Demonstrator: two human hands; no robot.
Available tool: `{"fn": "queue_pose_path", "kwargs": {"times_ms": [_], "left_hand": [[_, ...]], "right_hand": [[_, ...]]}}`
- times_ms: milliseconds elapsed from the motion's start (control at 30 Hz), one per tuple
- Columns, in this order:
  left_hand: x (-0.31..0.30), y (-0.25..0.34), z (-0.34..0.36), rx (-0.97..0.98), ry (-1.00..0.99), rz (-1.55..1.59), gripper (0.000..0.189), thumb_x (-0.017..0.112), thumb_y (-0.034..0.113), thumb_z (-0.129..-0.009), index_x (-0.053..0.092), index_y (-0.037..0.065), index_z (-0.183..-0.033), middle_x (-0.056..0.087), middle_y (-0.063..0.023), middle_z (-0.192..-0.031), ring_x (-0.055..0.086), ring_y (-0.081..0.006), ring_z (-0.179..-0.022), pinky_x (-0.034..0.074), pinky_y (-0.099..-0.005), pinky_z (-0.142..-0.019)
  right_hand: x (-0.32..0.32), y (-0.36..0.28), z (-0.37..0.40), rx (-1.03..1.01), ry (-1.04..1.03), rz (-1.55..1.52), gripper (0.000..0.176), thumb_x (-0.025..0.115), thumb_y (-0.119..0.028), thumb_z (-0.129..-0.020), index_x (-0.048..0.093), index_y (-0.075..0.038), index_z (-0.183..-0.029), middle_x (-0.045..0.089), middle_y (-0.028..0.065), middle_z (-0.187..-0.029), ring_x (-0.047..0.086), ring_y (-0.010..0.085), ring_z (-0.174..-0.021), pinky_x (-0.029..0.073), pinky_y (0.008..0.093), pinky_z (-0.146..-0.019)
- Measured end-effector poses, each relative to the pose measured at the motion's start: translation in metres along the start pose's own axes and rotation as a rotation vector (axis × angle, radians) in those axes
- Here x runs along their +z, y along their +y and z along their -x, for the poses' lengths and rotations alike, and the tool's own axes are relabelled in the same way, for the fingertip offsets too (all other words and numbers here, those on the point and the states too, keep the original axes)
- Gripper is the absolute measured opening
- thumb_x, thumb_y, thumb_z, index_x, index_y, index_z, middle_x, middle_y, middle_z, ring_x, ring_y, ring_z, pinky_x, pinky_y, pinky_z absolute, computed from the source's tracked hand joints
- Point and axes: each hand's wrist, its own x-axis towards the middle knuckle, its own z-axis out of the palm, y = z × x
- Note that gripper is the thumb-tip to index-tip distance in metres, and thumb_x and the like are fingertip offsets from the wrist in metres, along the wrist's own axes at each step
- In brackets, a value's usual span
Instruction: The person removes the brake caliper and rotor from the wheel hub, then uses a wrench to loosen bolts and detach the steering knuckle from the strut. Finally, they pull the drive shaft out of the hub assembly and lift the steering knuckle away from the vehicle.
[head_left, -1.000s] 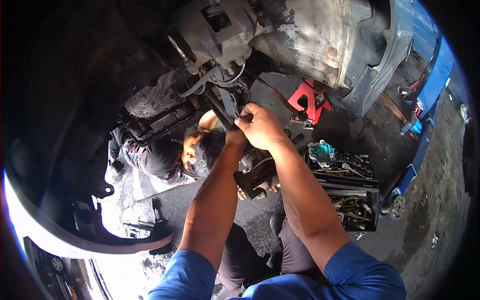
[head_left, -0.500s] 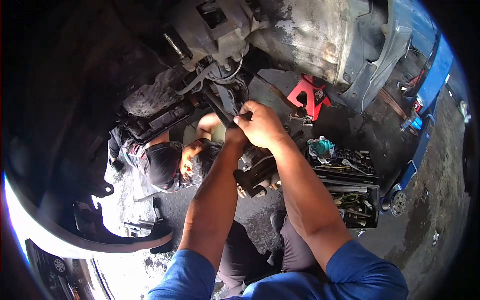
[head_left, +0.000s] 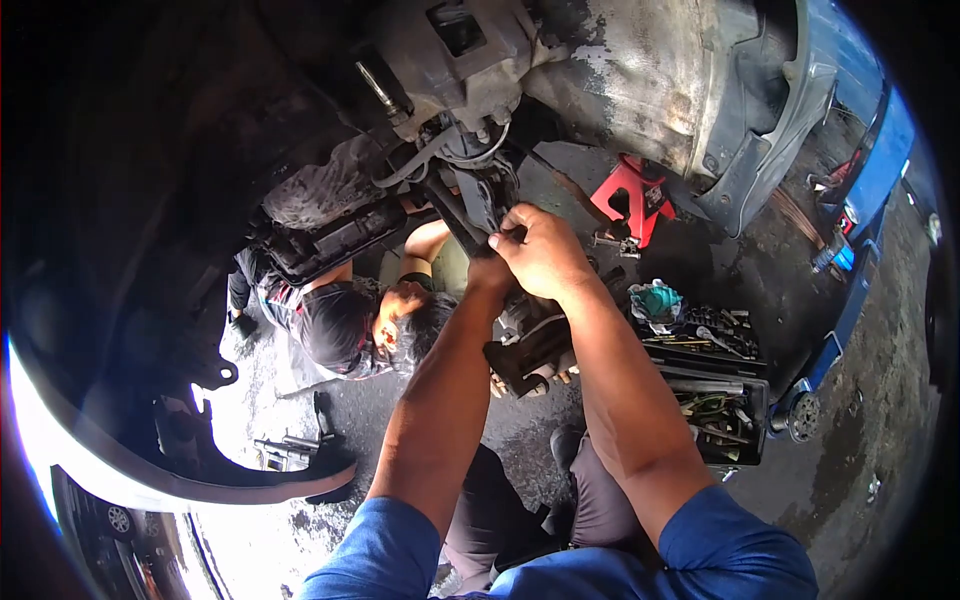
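In front of me my right hand (head_left: 543,252) is closed, thumb and curled fingers pressed together beside the lower end of a dark metal bracket (head_left: 490,195). What it pinches is hidden inside the grip. Tucked against it on the left is my left hand (head_left: 489,270), at the foot of a dark suspension bar (head_left: 450,215); its fingers are out of sight behind the bar and my right hand. Below both hands hangs a dark brake caliper or bracket-like part (head_left: 520,365), with fingertips of another hand showing under it.
A co-worker (head_left: 345,325) lies on the floor at left, under the vehicle. A red jack stand (head_left: 632,200) stands at right. An open toolbox (head_left: 765,410) holds tools near my right arm. The transmission housing (head_left: 470,60) hangs overhead; a blue lift arm (head_left: 850,290) runs along the right.
The whole view has shifted slightly, so everything sits a little farther right and lower. My hands keep the same place at the bracket and bar.
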Motion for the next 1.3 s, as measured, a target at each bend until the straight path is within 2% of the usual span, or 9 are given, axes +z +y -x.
{"fn": "queue_pose_path", "kwargs": {"times_ms": [100,167,200,267,300,367,467,600,1300], "left_hand": [[0.003,0.021,0.01,-0.04,0.027,-0.254,0.052,0.056,0.044,-0.097,0.057,0.007,-0.133,0.066,-0.0103,-0.121,0.064,-0.022,-0.107,0.05,-0.0358,-0.087],[0.003,0.032,0.015,0.09,-0.06,-0.81,0.054,0.053,0.046,-0.098,0.055,0.005,-0.133,0.066,-0.0117,-0.122,0.063,-0.0232,-0.109,0.05,-0.036,-0.088],[0.006,0.035,0.019,0.088,-0.06,-0.811,0.054,0.053,0.046,-0.098,0.055,0.005,-0.133,0.066,-0.0117,-0.122,0.063,-0.0232,-0.109,0.05,-0.036,-0.088],[0.014,0.038,0.026,-0.05,0.036,-0.284,0.051,0.051,0.046,-0.099,0.054,0.009,-0.134,0.066,-0.0114,-0.123,0.063,-0.0246,-0.112,0.049,-0.0362,-0.09],[0.006,0.025,0.014,-0.053,0.034,-0.284,0.051,0.051,0.046,-0.099,0.054,0.009,-0.134,0.066,-0.0114,-0.123,0.063,-0.0246,-0.112,0.049,-0.0362,-0.09],[-0.009,0.007,-0.009,0.049,-0.114,-0.643,0.048,0.051,0.044,-0.099,0.055,0.013,-0.135,0.065,-0.0113,-0.127,0.062,-0.025,-0.116,0.049,-0.0369,-0.091],[0.001,0.023,0.011,-0.153,0.041,-0.411,0.048,0.051,0.045,-0.098,0.056,0.016,-0.136,0.064,-0.0115,-0.13,0.062,-0.0257,-0.116,0.049,-0.038,-0.091],[0.011,0.041,0.028,-0.08,-0.003,-0.594,0.055,0.051,0.05,-0.097,0.057,0.011,-0.135,0.064,-0.0152,-0.128,0.063,-0.0274,-0.116,0.049,-0.0384,-0.092],[-0.002,0.01,0.003,-0.039,-0.015,-0.478,0.056,0.05,0.051,-0.096,0.059,0.011,-0.134,0.065,-0.0161,-0.127,0.062,-0.0289,-0.117,0.049,-0.0386,-0.093]], "right_hand": [[-0.001,-0.002,-0.002,0.005,-0.012,0.014,0.026,0.074,-0.024,-0.086,0.066,-0.002,-0.097,0.069,0.021,-0.084,0.069,0.0332,-0.08,0.052,0.0407,-0.073],[-0.001,-0.004,-0.004,0.033,-0.034,-0.004,0.025,0.074,-0.024,-0.086,0.066,-0.002,-0.097,0.069,0.0212,-0.085,0.069,0.0341,-0.082,0.052,0.0413,-0.074],[-0.001,-0.004,-0.004,0.035,-0.035,-0.006,0.025,0.074,-0.024,-0.086,0.066,-0.002,-0.097,0.069,0.0212,-0.085,0.069,0.0341,-0.082,0.052,0.0413,-0.074],[-0.001,-0.003,-0.004,0.019,-0.033,-0.008,0.026,0.073,-0.024,-0.086,0.066,-0.002,-0.097,0.07,0.0218,-0.087,0.069,0.0344,-0.084,0.052,0.0413,-0.075],[-0.002,-0.004,-0.003,0.022,-0.033,-0.007,0.026,0.073,-0.024,-0.086,0.066,-0.002,-0.097,0.07,0.0218,-0.087,0.069,0.0344,-0.084,0.052,0.0413,-0.075],[-0.004,-0.007,-0.002,0.036,-0.038,0.006,0.025,0.073,-0.024,-0.086,0.066,-0.002,-0.097,0.07,0.022,-0.088,0.069,0.0339,-0.084,0.052,0.041,-0.075],[0.001,0.001,-0.003,-0.011,-0.004,-0.016,0.026,0.073,-0.023,-0.086,0.066,-0.001,-0.097,0.069,0.0217,-0.085,0.069,0.0328,-0.081,0.051,0.0406,-0.073],[0.0,0.0,-0.002,0.008,-0.017,-0.02,0.026,0.074,-0.023,-0.086,0.065,-0.001,-0.096,0.068,0.0208,-0.083,0.067,0.0322,-0.078,0.051,0.0404,-0.072],[-0.002,-0.001,-0.001,0.013,-0.033,0.027,0.026,0.073,-0.025,-0.086,0.067,-0.003,-0.097,0.07,0.0218,-0.091,0.069,0.0365,-0.09,0.052,0.0423,-0.08]]}}
